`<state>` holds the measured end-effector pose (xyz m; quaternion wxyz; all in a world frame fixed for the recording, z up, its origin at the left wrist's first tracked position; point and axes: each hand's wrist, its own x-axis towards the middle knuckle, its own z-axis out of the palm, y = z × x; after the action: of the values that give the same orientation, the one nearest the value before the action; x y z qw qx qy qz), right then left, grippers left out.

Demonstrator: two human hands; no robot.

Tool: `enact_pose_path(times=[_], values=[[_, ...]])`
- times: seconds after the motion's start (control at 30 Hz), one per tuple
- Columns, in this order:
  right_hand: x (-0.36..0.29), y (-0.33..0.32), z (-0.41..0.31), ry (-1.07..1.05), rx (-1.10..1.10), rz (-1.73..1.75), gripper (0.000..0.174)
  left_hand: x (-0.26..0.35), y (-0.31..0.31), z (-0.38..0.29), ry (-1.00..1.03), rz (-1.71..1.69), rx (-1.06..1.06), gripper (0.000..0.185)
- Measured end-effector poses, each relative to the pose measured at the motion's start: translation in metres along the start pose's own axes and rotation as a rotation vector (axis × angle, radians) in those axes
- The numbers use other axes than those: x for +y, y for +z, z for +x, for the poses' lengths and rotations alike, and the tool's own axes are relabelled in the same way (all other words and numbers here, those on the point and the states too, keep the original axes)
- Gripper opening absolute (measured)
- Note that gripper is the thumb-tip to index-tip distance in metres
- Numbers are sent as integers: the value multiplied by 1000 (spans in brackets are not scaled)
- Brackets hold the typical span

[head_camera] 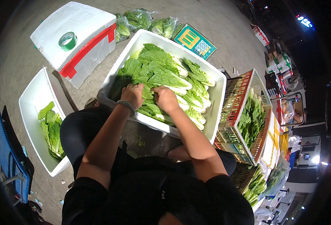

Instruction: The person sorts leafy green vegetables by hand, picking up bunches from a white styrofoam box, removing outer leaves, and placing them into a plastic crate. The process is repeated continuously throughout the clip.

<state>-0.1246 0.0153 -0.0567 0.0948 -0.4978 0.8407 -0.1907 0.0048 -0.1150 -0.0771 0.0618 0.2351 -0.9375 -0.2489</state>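
A large white foam box (216, 97) stands before me, holding several leafy green heads (168, 78) with pale stem ends pointing right. My left hand (133, 96), with a grey band (126, 106) at its wrist, lies over the leaves near the box's left side. Its fingertips are sunk among the leaves, so its grip cannot be made out. Close to its right, my right hand (165, 98) has curled fingers closed at the edge of a leaf (148, 91). Shadow covers the leaves at the box's left corner.
Left are a lidded foam box (89, 53) with green tape roll (68, 41), an open foam box (33, 112) with loose greens, and a blue folding seat (10, 152). Beyond sit bagged greens (138, 19) and a digital scale (195, 42). Stacked plastic crates (233, 104) stand right.
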Motion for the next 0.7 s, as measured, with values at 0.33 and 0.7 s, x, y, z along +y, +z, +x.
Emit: enact_pose_path(times=[0.33,0.7], values=[[16,2,12,106,88,194,25,0,-16,-20,21,261,-526,24],[21,16,23,304,-150,265,26,-4,-24,-12,-51,95,-544,26]])
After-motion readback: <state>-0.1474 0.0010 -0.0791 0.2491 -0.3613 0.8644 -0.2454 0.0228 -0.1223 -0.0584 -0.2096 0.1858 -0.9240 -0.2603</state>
